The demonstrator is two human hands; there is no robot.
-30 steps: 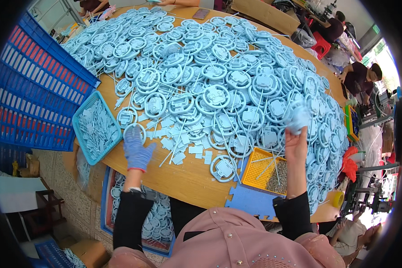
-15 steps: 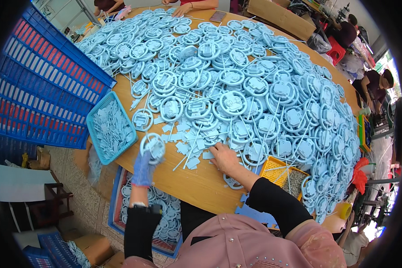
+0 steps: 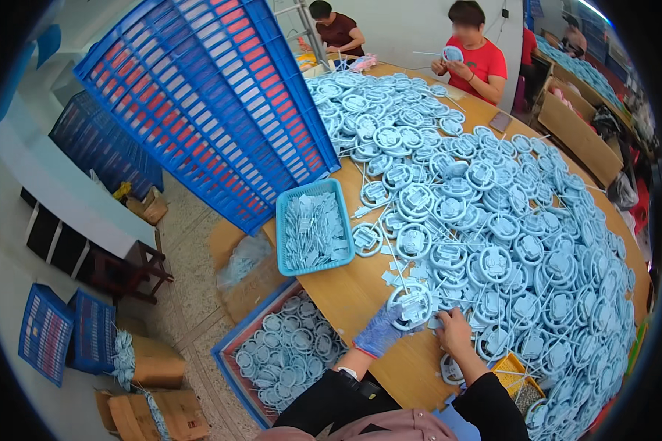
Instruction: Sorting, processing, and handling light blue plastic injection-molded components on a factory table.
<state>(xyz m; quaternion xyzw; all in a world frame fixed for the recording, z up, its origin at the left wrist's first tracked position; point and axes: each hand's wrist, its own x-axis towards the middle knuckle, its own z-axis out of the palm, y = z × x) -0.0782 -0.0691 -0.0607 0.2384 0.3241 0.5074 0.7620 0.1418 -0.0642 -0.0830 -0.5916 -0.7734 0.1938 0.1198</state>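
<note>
My left hand, in a thin blue-purple glove, grips a light-blue round plastic part with a ring rim and a boxy centre. It holds the part over the wooden table, by the near edge of a large pile of the same kind. My bare right hand is just to its right, against the pile, with its fingers bent together; what they hold, if anything, I cannot make out. Small flat light-blue pieces lie beyond the held part.
A turquoise basket of small flat pieces stands at the table's left edge, beside tall blue crates. Below is a crate of round parts. A yellow tray sits right of my right hand. Across the table, a person in red handles a part.
The view has swung left, showing more of the floor and the people opposite. My left hand has brought the round part rightward, close to my right hand, which remains at the pile's edge.
</note>
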